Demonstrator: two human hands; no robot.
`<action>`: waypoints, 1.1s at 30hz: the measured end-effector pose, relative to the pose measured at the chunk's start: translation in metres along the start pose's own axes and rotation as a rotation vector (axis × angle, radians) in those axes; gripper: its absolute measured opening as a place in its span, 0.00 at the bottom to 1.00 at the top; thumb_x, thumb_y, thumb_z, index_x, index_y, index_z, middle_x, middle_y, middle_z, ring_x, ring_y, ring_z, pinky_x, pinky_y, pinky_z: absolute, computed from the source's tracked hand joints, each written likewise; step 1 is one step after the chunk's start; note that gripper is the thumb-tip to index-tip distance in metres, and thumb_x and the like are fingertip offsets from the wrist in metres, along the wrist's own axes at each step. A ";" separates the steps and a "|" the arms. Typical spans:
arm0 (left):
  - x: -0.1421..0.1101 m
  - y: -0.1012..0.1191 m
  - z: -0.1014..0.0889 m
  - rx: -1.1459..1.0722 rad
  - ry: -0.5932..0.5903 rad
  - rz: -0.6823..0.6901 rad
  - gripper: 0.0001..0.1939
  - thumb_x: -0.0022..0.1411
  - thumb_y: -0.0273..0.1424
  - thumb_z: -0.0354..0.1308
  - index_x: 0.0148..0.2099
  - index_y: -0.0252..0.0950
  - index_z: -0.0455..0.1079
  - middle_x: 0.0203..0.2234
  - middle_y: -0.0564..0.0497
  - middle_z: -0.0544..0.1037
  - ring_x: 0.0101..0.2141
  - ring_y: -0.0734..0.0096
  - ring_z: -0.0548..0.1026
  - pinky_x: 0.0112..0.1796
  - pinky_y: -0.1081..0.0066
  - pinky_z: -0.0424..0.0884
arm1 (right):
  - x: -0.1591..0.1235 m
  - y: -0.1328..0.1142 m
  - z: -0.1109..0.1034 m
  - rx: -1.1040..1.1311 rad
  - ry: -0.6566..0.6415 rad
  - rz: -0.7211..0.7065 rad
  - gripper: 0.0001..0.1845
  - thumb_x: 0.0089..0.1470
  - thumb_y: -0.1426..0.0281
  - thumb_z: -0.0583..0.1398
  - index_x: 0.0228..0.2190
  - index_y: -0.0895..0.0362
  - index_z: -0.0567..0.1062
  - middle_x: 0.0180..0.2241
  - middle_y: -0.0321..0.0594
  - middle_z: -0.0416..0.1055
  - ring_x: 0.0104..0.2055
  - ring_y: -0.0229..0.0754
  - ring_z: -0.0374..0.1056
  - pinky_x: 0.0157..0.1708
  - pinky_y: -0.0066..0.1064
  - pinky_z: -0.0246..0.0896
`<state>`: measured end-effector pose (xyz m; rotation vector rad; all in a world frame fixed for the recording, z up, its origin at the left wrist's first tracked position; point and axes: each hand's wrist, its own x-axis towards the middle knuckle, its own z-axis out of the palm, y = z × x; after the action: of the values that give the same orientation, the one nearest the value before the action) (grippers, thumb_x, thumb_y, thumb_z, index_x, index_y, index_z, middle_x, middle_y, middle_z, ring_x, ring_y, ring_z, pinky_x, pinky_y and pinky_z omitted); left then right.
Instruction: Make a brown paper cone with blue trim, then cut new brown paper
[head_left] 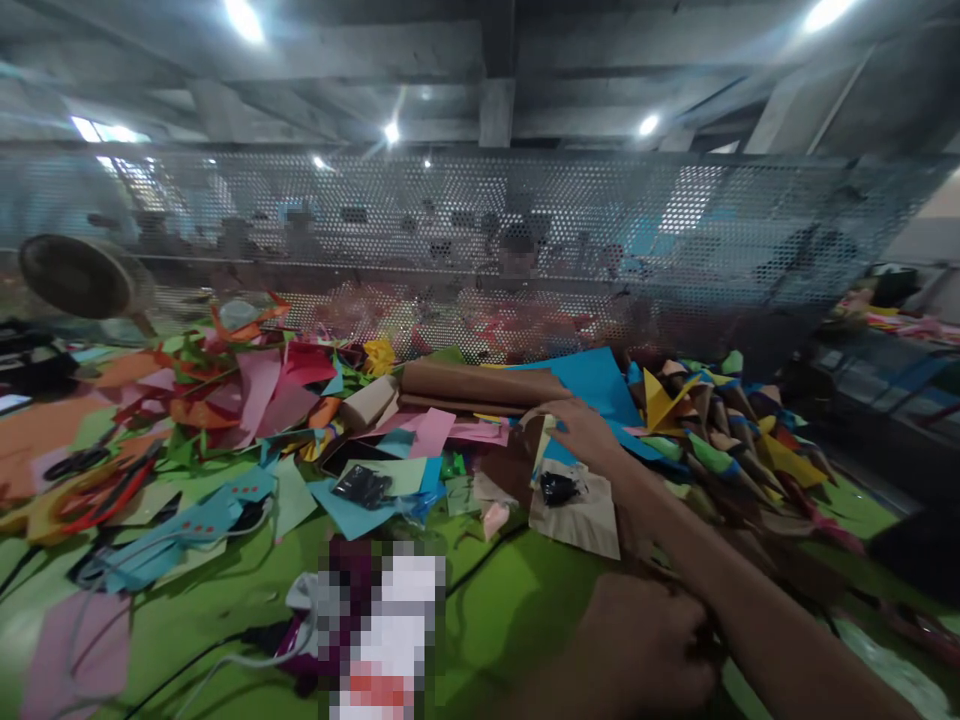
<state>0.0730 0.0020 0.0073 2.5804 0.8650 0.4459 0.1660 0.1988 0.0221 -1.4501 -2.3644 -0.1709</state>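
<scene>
My right hand (581, 432) reaches across the green table top (510, 600) with its fingers curled on the edge of a dark brown paper sheet (510, 462), just in front of a brown paper roll (480, 385). Beside the hand lie a blue sheet (596, 385) and a tan paper piece (581, 515) with a small black object (556, 488) on it. My left hand (645, 645) sits low near the table's front edge, under my right forearm. It is closed like a fist, and what it holds, if anything, is hidden.
Coloured paper scraps cover the table. A pile of multicoloured paper cones (724, 435) lies at the right. Scissors (79, 462) and cables (225, 650) lie at the left, by a fan (75, 275). A perforated metal screen (480, 250) stands behind, with people beyond it.
</scene>
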 end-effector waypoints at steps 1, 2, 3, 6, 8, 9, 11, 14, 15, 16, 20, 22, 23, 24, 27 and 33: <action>0.000 0.000 -0.001 0.008 -0.021 -0.004 0.13 0.61 0.41 0.53 0.40 0.38 0.73 0.31 0.48 0.82 0.32 0.59 0.80 0.24 0.70 0.63 | 0.008 -0.009 0.002 -0.019 -0.043 -0.048 0.23 0.53 0.75 0.59 0.51 0.52 0.74 0.53 0.41 0.73 0.54 0.50 0.65 0.53 0.39 0.57; 0.000 0.000 -0.001 0.011 -0.028 -0.006 0.14 0.62 0.41 0.53 0.40 0.38 0.73 0.31 0.48 0.82 0.32 0.59 0.80 0.24 0.70 0.63 | 0.015 -0.016 0.005 -0.042 -0.081 -0.084 0.23 0.53 0.76 0.58 0.51 0.51 0.75 0.52 0.39 0.74 0.52 0.49 0.66 0.51 0.37 0.59; 0.000 0.000 -0.001 0.008 -0.022 -0.005 0.14 0.61 0.41 0.53 0.41 0.38 0.73 0.31 0.48 0.82 0.31 0.60 0.80 0.24 0.70 0.63 | 0.021 -0.022 0.008 -0.067 -0.113 -0.110 0.23 0.53 0.77 0.58 0.50 0.50 0.75 0.50 0.40 0.75 0.51 0.48 0.66 0.48 0.36 0.60; 0.002 -0.002 -0.001 -0.032 0.030 -0.004 0.12 0.61 0.40 0.54 0.39 0.39 0.73 0.33 0.49 0.82 0.32 0.63 0.79 0.24 0.72 0.64 | 0.035 -0.030 0.012 -0.146 -0.164 -0.158 0.19 0.50 0.78 0.60 0.44 0.53 0.79 0.44 0.45 0.77 0.48 0.50 0.67 0.42 0.34 0.60; 0.003 -0.002 -0.002 -0.044 0.019 -0.022 0.11 0.61 0.38 0.54 0.37 0.38 0.73 0.32 0.49 0.82 0.31 0.64 0.79 0.26 0.72 0.66 | 0.041 -0.031 0.009 -0.185 -0.171 -0.175 0.12 0.48 0.78 0.62 0.35 0.55 0.81 0.40 0.47 0.76 0.46 0.50 0.67 0.41 0.34 0.59; 0.004 -0.002 -0.003 -0.046 0.008 -0.027 0.11 0.61 0.38 0.54 0.36 0.38 0.74 0.32 0.48 0.82 0.31 0.64 0.79 0.27 0.72 0.67 | 0.044 -0.031 0.006 -0.199 -0.167 -0.179 0.09 0.47 0.77 0.62 0.31 0.55 0.81 0.38 0.47 0.76 0.45 0.50 0.67 0.40 0.34 0.58; 0.006 0.000 -0.005 -0.047 -0.004 -0.031 0.12 0.61 0.38 0.53 0.34 0.38 0.75 0.30 0.46 0.82 0.30 0.63 0.78 0.28 0.71 0.69 | 0.048 -0.030 -0.005 -0.213 -0.131 -0.174 0.06 0.47 0.77 0.63 0.26 0.55 0.80 0.35 0.46 0.76 0.44 0.50 0.67 0.41 0.35 0.57; 0.006 0.000 -0.005 -0.056 0.013 -0.044 0.12 0.61 0.38 0.54 0.34 0.37 0.76 0.30 0.45 0.82 0.31 0.61 0.79 0.30 0.69 0.71 | 0.052 -0.028 -0.029 -0.215 0.011 -0.116 0.07 0.52 0.75 0.60 0.28 0.56 0.80 0.36 0.46 0.76 0.46 0.51 0.65 0.43 0.37 0.54; 0.006 -0.001 -0.004 -0.062 0.023 -0.056 0.12 0.60 0.37 0.54 0.36 0.37 0.76 0.31 0.45 0.82 0.31 0.60 0.79 0.31 0.68 0.72 | 0.052 -0.026 -0.039 -0.211 0.075 -0.085 0.08 0.53 0.74 0.59 0.30 0.56 0.80 0.38 0.47 0.76 0.47 0.52 0.64 0.43 0.38 0.54; 0.005 -0.003 -0.003 -0.073 0.035 -0.067 0.12 0.61 0.37 0.54 0.37 0.38 0.76 0.32 0.45 0.83 0.32 0.59 0.79 0.32 0.68 0.72 | 0.052 -0.025 -0.048 -0.203 0.142 -0.049 0.08 0.55 0.73 0.58 0.33 0.56 0.79 0.40 0.47 0.76 0.47 0.52 0.64 0.44 0.39 0.54; 0.003 -0.007 0.002 -0.107 0.066 -0.094 0.13 0.61 0.37 0.52 0.41 0.39 0.76 0.36 0.46 0.83 0.36 0.58 0.80 0.35 0.67 0.73 | 0.043 -0.015 -0.083 -0.157 0.384 0.087 0.11 0.57 0.72 0.56 0.38 0.53 0.78 0.42 0.42 0.77 0.48 0.52 0.64 0.45 0.39 0.54; 0.003 -0.007 0.000 -0.101 0.055 -0.117 0.13 0.61 0.36 0.52 0.41 0.39 0.76 0.36 0.45 0.83 0.37 0.57 0.80 0.36 0.66 0.74 | 0.036 -0.010 -0.098 -0.141 0.472 0.124 0.12 0.56 0.73 0.56 0.38 0.53 0.78 0.41 0.40 0.78 0.46 0.50 0.66 0.43 0.38 0.56; 0.003 -0.007 -0.001 -0.098 0.039 -0.134 0.13 0.61 0.36 0.51 0.41 0.39 0.76 0.36 0.44 0.83 0.37 0.57 0.80 0.37 0.65 0.74 | 0.033 -0.008 -0.105 -0.136 0.509 0.135 0.12 0.56 0.73 0.56 0.37 0.53 0.78 0.40 0.40 0.78 0.45 0.50 0.66 0.43 0.37 0.56; 0.004 -0.006 -0.003 -0.097 0.021 -0.152 0.13 0.62 0.35 0.51 0.41 0.39 0.76 0.36 0.44 0.83 0.37 0.57 0.80 0.38 0.64 0.74 | 0.029 -0.006 -0.111 -0.134 0.542 0.143 0.11 0.56 0.72 0.56 0.37 0.53 0.78 0.40 0.40 0.78 0.44 0.49 0.67 0.42 0.36 0.56; 0.005 -0.007 -0.009 -0.107 -0.007 -0.205 0.14 0.61 0.33 0.50 0.43 0.39 0.76 0.38 0.44 0.83 0.38 0.57 0.80 0.39 0.63 0.74 | 0.021 -0.002 -0.128 -0.143 0.638 0.170 0.10 0.57 0.71 0.56 0.37 0.54 0.78 0.39 0.42 0.77 0.43 0.49 0.68 0.41 0.35 0.57; 0.002 -0.019 -0.012 -0.151 0.117 -0.260 0.15 0.59 0.30 0.52 0.46 0.41 0.74 0.39 0.47 0.82 0.40 0.59 0.79 0.41 0.66 0.72 | 0.017 -0.002 -0.152 -0.194 0.777 0.219 0.08 0.58 0.69 0.56 0.34 0.55 0.77 0.37 0.43 0.77 0.41 0.48 0.69 0.38 0.33 0.56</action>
<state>0.0600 0.0205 0.0091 2.2839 1.1429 0.5645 0.1936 0.1679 0.1697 -1.3740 -1.5833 -0.7674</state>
